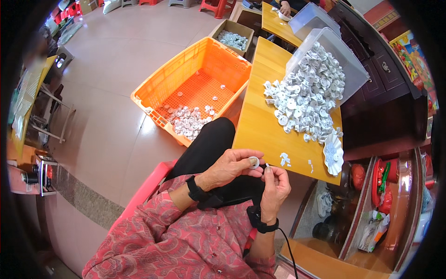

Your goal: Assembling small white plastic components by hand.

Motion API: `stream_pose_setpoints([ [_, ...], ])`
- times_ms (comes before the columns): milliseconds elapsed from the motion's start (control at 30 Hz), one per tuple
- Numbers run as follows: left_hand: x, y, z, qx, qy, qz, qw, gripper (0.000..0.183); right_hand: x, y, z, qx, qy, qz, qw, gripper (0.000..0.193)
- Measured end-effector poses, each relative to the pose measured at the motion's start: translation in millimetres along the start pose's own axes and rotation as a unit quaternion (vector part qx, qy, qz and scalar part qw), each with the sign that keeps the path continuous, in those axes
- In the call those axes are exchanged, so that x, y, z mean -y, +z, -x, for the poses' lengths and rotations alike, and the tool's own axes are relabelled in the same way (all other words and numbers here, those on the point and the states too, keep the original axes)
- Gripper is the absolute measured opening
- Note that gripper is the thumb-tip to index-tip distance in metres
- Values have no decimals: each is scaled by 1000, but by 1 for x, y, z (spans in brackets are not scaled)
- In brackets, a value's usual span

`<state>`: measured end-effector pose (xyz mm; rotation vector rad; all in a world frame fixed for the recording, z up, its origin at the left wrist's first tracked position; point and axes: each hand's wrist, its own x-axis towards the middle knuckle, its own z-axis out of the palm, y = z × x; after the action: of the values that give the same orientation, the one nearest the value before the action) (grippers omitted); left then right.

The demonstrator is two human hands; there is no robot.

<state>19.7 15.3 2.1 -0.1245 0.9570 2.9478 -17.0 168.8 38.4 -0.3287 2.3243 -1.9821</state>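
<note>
My left hand [231,165] is closed on a round white plastic part [253,162], pinched between thumb and fingers over my lap. Close beside it, my right hand [275,183] pinches a small white piece [267,165] between thumb and fingertip. The two hands are almost touching at the near edge of the yellow table [260,111]. Small loose white pieces [285,159] lie on the table just beyond my hands. A white scalloped dish [339,163] at the right edge holds more small pieces. A large heap of white plastic parts [309,97] spills from a tipped clear bin [353,76].
On the floor to the left stands an orange crate [155,76] with round white parts in its near end. A cardboard box [251,33] of parts sits behind it. Dark cabinets [390,111] and open shelves [355,209] flank the right. Another person's hand [285,8] works at a far table.
</note>
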Motion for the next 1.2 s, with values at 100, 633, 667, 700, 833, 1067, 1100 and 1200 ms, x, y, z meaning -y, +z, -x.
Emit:
stream_pose_setpoints([
  [100, -3, -3, 0, -5, 11, -8, 1000, 33, -2, 2, -1, 0, 6, 8, 1000, 7],
  [633, 0, -1, -9, 12, -11, -13, 1000, 42, -8, -1, -9, -23, -65, 22, 997, 6],
  [667, 1, 0, -10, 13, -16, -13, 1000, 42, -9, -2, -10, -26, -62, 23, 997, 6],
  [700, 1, 0, -11, 13, -18, -41, 999, 43, -9, -1, -12, -29, -74, 30, 996, 6],
  [833, -1, 0, -14, 13, -49, -82, 995, 42, -5, -3, -12, -34, -72, 68, 994, 4],
  [1067, 3, 1, -17, 29, -55, -81, 995, 37, -9, -4, -17, -44, -77, 76, 993, 9],
  [1100, 3, 1, -17, 30, -60, -78, 995, 36, -9, -4, -17, -41, -78, 73, 993, 9],
  [1200, 4, 1, -18, 37, -66, -77, 994, 35, -11, -4, -17, -38, -69, 68, 995, 9],
])
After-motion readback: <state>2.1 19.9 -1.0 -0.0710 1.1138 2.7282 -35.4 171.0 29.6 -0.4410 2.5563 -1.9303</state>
